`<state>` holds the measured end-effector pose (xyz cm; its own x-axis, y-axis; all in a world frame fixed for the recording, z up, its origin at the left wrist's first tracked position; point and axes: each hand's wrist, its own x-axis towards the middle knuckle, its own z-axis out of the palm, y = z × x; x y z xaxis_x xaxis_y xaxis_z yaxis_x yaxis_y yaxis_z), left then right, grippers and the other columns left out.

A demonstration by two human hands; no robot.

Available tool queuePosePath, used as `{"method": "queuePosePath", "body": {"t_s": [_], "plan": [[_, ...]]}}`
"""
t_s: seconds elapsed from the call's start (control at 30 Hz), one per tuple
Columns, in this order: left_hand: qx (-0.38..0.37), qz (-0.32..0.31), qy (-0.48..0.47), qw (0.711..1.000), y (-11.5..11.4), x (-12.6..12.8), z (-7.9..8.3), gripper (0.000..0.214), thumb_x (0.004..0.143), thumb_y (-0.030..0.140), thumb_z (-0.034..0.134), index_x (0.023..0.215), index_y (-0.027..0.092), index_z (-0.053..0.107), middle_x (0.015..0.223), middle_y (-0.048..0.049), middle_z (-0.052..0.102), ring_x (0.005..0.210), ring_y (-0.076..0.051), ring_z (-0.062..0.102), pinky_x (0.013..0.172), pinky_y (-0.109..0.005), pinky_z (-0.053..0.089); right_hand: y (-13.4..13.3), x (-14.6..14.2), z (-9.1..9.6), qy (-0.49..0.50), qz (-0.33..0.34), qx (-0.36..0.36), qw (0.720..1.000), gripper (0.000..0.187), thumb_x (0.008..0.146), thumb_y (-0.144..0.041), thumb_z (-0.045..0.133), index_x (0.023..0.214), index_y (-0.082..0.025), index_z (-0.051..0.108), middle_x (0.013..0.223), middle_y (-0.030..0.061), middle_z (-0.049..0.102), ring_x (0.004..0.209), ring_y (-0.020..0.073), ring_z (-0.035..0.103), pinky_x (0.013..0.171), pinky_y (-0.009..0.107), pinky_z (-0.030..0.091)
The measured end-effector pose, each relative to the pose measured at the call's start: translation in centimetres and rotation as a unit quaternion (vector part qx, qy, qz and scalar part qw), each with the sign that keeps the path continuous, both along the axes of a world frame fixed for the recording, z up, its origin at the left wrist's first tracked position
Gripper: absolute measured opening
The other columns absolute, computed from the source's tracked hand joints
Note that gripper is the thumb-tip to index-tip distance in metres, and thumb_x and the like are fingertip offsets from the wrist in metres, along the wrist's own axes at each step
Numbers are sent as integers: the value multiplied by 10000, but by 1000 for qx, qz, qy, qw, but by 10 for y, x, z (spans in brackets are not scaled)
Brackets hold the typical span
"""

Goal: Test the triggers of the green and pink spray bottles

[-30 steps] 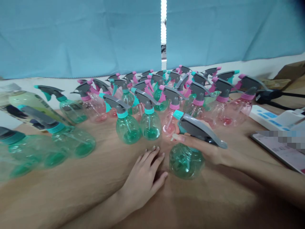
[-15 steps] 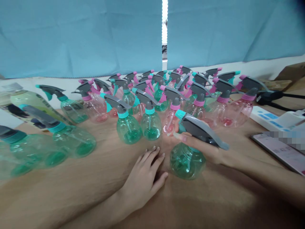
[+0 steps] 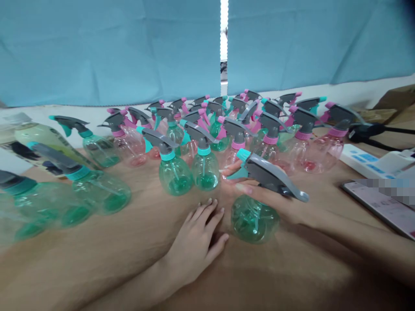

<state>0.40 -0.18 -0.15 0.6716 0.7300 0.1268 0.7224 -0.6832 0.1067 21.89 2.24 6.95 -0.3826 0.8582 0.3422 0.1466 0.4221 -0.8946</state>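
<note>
A green spray bottle (image 3: pixel 254 219) with a grey and teal spray head (image 3: pixel 270 175) stands in front of me, right of centre. My right hand (image 3: pixel 269 195) is round its neck below the head, with fingers reaching forward by the teal trigger (image 3: pixel 238 172); the palm side is partly hidden. Left of this bottle, my left hand (image 3: pixel 199 239) lies flat on the wooden table (image 3: pixel 136 255), fingers stretched out and holding nothing. Just beyond it stand two more green spray bottles (image 3: pixel 205 170) with teal collars.
Several pink and green spray bottles (image 3: pixel 270 149) crowd the back of the table. Tilted-looking green bottles (image 3: pixel 103 190) and a larger yellowish bottle (image 3: pixel 42 138) are at left. A phone (image 3: pixel 376 203), a white power strip (image 3: pixel 363 160) and black cables are at right. Blue cloth (image 3: pixel 113 52) hangs behind.
My right hand's fingers have straightened and moved forward and left, and the teal trigger shows farther out. The spray head has shifted slightly left. My left hand has not moved.
</note>
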Motion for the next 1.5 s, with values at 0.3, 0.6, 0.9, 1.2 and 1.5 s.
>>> {"method": "queuePosePath", "body": {"t_s": [0.3, 0.6, 0.9, 1.2, 1.5], "plan": [[-2, 0, -6, 1000, 2, 0, 0, 483, 943, 346, 516, 1363, 119, 443, 1443, -151, 416, 1328, -309, 359, 1047, -504, 339, 0, -1, -1, 27, -9, 6, 1000, 405, 835, -300, 614, 1237, -285, 571, 1123, 38, 683, 960, 193, 671, 841, 337, 542], [9, -3, -21, 1000, 2, -1, -2, 465, 951, 360, 487, 1356, 134, 447, 1437, -149, 424, 1321, -307, 372, 1039, -497, 352, 1, 0, -1, 22, -10, 4, 1000, 175, 842, -300, 609, 991, -249, 686, 889, 10, 732, 1016, 201, 658, 887, 348, 530], [11, -2, -25, 1000, 1, -1, -2, 464, 956, 366, 473, 1364, 148, 437, 1430, -140, 436, 1315, -301, 382, 1037, -489, 354, 2, -1, -2, 11, -11, 7, 1000, 235, 845, -364, 598, 1042, -252, 663, 853, 8, 730, 797, 171, 695, 858, 355, 530], [3, 1, -17, 1000, 2, -1, -2, 475, 949, 363, 493, 1360, 131, 445, 1438, -145, 423, 1320, -308, 371, 1036, -495, 355, 3, -3, 0, 29, -4, 22, 999, 372, 814, -271, 585, 1186, -272, 598, 967, 22, 726, 845, 187, 689, 906, 376, 517], [4, -1, -3, 1000, 2, 0, -1, 475, 952, 361, 493, 1360, 123, 446, 1445, -147, 413, 1324, -309, 366, 1041, -504, 347, 3, -2, -1, 31, 21, 6, 999, 365, 800, -181, 530, 1136, -284, 629, 997, 7, 718, 954, 191, 672, 924, 370, 515]]}}
